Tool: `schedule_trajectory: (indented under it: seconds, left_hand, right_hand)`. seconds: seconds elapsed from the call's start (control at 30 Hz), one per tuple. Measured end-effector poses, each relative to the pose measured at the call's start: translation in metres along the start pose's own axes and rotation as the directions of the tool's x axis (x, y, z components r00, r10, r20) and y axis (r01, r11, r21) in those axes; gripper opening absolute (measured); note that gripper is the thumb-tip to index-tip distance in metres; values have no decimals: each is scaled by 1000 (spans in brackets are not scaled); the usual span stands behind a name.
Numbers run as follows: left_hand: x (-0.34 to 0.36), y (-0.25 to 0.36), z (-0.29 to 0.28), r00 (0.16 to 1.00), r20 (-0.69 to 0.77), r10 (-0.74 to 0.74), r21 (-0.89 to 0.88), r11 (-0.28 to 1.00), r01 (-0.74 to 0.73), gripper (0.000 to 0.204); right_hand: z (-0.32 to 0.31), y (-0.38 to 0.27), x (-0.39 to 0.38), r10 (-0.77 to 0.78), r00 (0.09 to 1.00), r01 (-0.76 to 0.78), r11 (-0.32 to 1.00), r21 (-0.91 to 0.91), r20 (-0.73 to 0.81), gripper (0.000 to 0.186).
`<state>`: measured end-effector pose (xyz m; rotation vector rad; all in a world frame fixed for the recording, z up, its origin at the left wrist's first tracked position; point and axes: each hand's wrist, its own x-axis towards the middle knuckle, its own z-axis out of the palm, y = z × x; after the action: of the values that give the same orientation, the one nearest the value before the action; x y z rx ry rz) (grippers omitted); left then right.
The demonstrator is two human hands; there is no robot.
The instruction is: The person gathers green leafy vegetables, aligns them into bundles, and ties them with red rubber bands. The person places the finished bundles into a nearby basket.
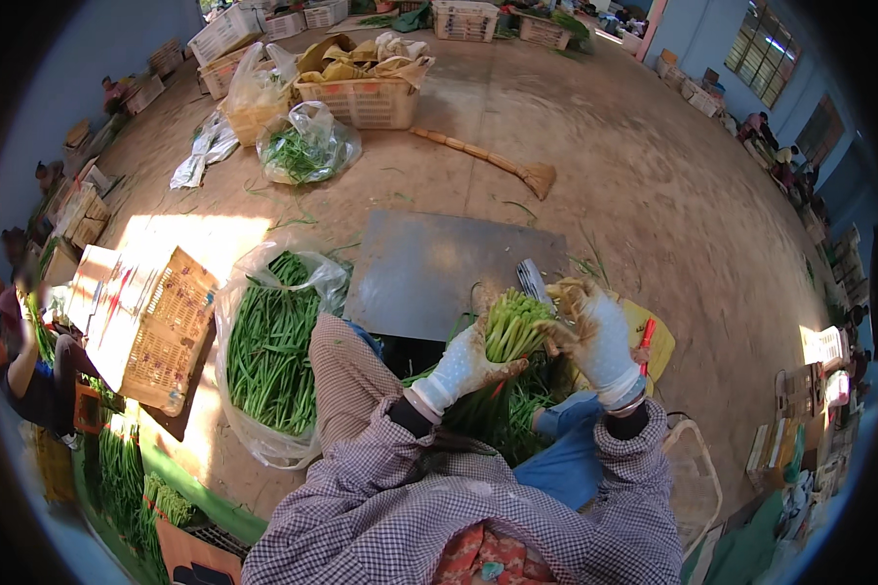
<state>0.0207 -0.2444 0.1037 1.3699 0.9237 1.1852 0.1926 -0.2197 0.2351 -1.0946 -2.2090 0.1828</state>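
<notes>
My left hand (463, 369), in a white glove stained brown at the fingers, is closed around a bunch of green vegetable stems (517, 327). Its pale cut ends point up and away from me, and the darker lengths hang down between my legs. My right hand (595, 336), gloved alike, is beside those ends with its fingers curled. What it grips is partly hidden. A silvery metal blade (533, 279) shows just past the bunch near the right fingers; whether it is held, I cannot tell. Beyond my hands a grey metal sheet (429, 268) lies flat.
Left of my knee stands a clear plastic bag (307, 444) full of long green stems. A tan crate (171, 331) is farther left, near another person (44, 361). A straw broom (498, 161), a bag of greens (307, 146) and a loaded basket (361, 102) are ahead. A red-handled item (647, 336) is at right.
</notes>
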Motion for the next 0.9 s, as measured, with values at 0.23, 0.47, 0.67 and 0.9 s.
schedule_trajectory:
  seconds: [0.23, 0.47, 0.67, 0.9]
  left_hand:
    - [-3, -4, 1, 996, 81, -37, 77, 997, 31, 68]
    - [13, 21, -14, 958, 280, -69, -33, 996, 82, 68]
    - [13, 16, -5, 944, 304, -128, 31, 992, 124, 71]
    - [9, 18, -2, 939, 313, -141, -46, 986, 163, 68]
  right_hand:
    - [22, 68, -10, 347, 934, -248, 799, 547, -82, 21]
    - [21, 29, 4, 41, 997, -70, 859, 508, 69, 50]
    - [36, 46, -3, 79, 996, -87, 970, 225, 44, 20]
    - [18, 65, -11, 442, 897, -287, 570, 770, 7, 11]
